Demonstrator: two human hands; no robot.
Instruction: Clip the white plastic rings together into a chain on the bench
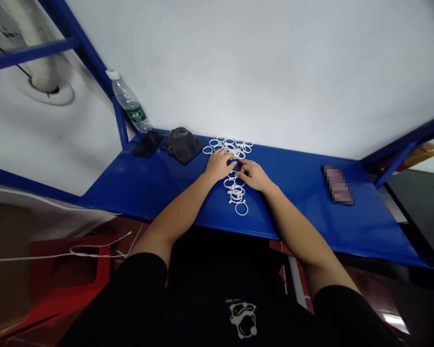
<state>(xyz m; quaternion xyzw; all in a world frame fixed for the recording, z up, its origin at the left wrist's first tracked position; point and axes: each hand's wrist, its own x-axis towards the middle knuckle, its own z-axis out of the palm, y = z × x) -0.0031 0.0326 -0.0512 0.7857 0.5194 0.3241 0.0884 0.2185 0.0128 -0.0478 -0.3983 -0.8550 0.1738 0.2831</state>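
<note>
White rings (pixel 236 194) lie on the blue worktop (pixel 296 180), bunched near the wall (pixel 260 72) and trailing toward the front edge. The left hand (pixel 219 166) arches over them, the right hand (pixel 253 175) curls alongside; whether either pinches one cannot be told.

Bottle label (pixel 136 113), shirt lettering (pixel 233 300): too blurred to read.

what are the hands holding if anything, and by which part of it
Cannot be told for certain: the left hand and right hand are at the white rings, but any grip and the part gripped are too small to make out.
</note>
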